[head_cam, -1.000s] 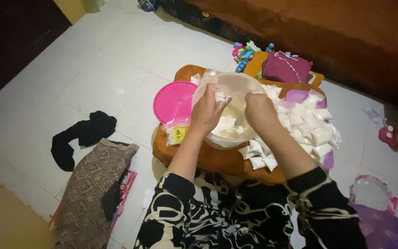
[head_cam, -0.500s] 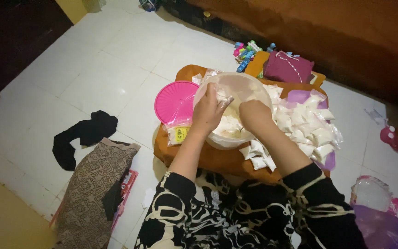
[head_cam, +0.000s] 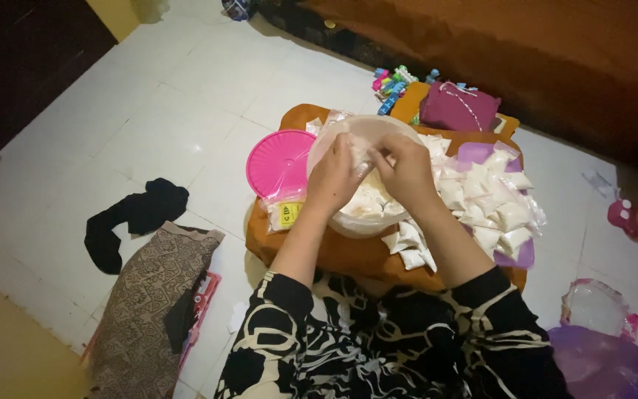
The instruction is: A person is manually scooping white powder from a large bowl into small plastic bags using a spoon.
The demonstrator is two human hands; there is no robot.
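hands – left hand, right hand – pinching small packet, over tub

Black-and-cream patterned top, sleeves pushed up

Both sleeves carry bold swirling cream shapes on black, ending below the elbows; the left hand and right hand are bare, no gloves.

One bowl, one pink lid

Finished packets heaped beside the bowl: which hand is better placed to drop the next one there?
Right, probably. The right hand is on the side of the packet pile; the left hand is over the bowl, nearer the pink lid.
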